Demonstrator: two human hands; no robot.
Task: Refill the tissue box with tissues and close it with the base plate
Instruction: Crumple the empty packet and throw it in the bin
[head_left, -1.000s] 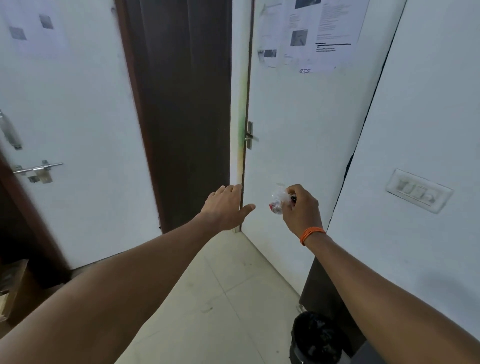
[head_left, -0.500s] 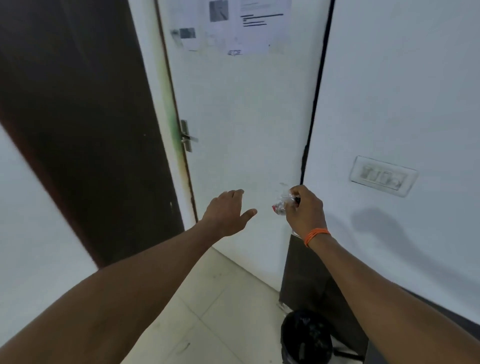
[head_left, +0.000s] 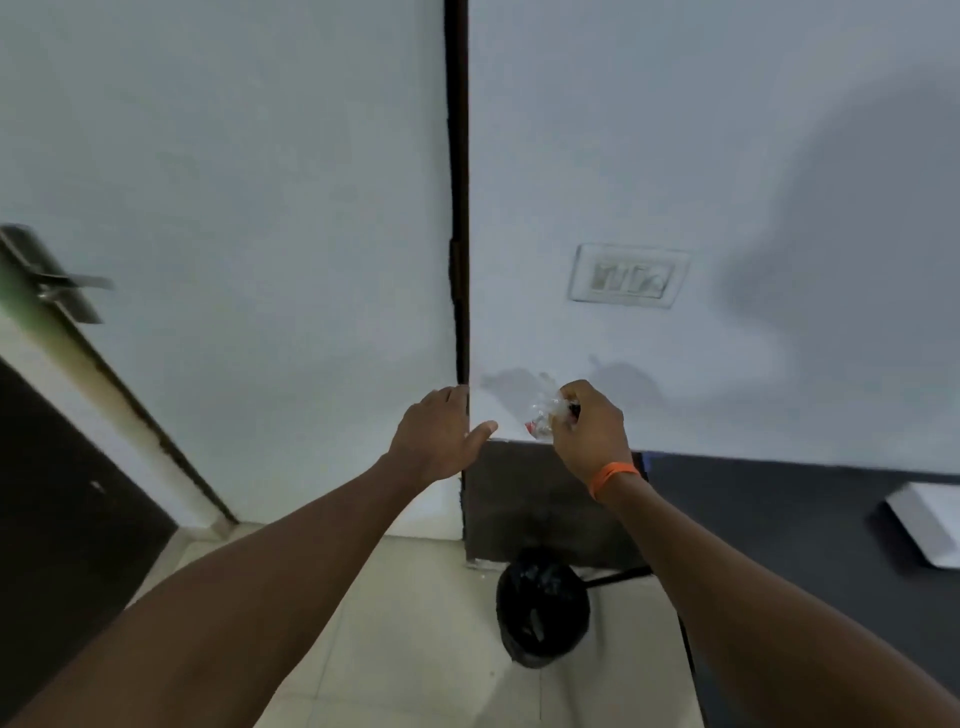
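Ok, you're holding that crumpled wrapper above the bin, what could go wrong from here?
1. The right hand holds the crumpled clear wrapper well above the black-lined bin; light plastic might drift and land on the tiled floor.
2. Only the fingertips seem to pinch it, so it may slip early.
3. The open left hand hovers by the dark door frame and could knock it.

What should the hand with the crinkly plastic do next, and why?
Probably lower the right hand over the black-lined bin and drop the crumpled clear wrapper. The bin sits open on the floor just below it, and the left hand is empty.
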